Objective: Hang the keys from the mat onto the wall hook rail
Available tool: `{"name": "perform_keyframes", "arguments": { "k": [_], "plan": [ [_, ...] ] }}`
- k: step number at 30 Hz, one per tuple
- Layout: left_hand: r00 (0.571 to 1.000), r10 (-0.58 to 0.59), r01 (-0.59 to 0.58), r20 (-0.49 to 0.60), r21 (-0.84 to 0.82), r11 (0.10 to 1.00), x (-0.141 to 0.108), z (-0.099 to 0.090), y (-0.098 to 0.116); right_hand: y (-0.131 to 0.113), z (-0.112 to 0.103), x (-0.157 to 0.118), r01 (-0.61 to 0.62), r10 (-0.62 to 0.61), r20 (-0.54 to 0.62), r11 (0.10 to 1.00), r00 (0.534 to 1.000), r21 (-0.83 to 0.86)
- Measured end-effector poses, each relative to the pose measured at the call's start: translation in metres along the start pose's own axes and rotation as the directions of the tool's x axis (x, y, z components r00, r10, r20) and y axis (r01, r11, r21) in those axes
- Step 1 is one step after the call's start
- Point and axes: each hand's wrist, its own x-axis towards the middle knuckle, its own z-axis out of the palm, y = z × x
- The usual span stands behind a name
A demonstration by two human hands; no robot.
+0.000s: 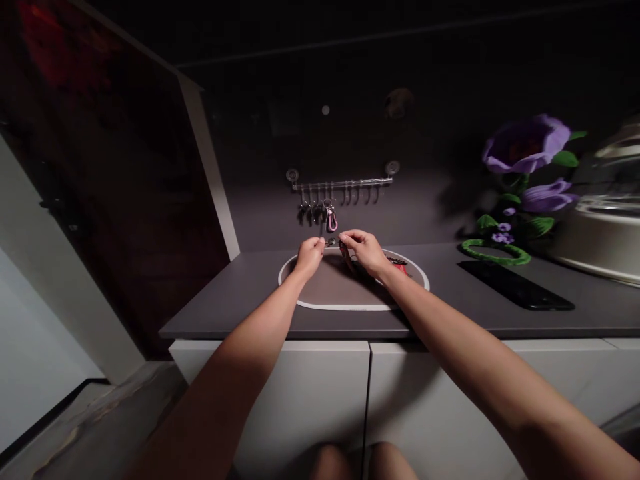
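My left hand (311, 257) is closed in a pinch on a small shiny metal piece (330, 243), which looks like a key ring or clasp. Close to its right, my right hand (364, 250) has its fingers pinched on a small dark item, mostly hidden by the fingers. Both hands are over a brown oval mat (330, 287) with a white border. On the mat, a red item (401, 268) with something dark beside it lies partly behind my right wrist. Keys (313, 212) and a pink carabiner (332, 219) hang just beyond the hands.
A clear hook rail (345, 184) is fixed to the dark wall. On the grey counter (215, 293), to the right, are a black phone (517, 285), purple artificial flowers (527, 147) with a green ring base (495, 253), and a large pale appliance (600, 240). White cabinet doors (300, 400) stand below.
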Motion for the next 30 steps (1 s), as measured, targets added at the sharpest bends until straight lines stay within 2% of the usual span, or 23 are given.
{"name": "perform_keyframes", "arguments": {
  "k": [4,9,15,21,30],
  "plan": [
    [0.995,-0.055,0.062,0.089,-0.078,0.995,-0.005,0.004,0.007,-0.003,0.000,-0.001,-0.053,0.057,-0.034,0.992,0.998,0.116],
    [0.982,-0.070,0.088,0.178,-0.094,0.992,-0.009,0.009,0.011,-0.001,-0.001,0.000,-0.082,0.098,-0.068,0.975,0.993,0.207],
    [0.971,0.018,-0.023,0.239,0.017,1.000,-0.010,0.013,0.006,0.005,0.001,0.003,-0.149,0.175,-0.046,0.927,0.983,0.345],
    [0.974,0.102,-0.144,0.202,0.207,0.968,-0.011,0.013,0.004,0.001,0.000,0.010,-0.153,0.204,-0.076,0.892,0.976,0.424],
    [0.978,0.156,-0.200,0.135,0.431,0.880,-0.007,0.011,0.000,-0.012,0.002,0.040,-0.117,0.242,-0.165,0.833,0.956,0.541]
  ]
}}
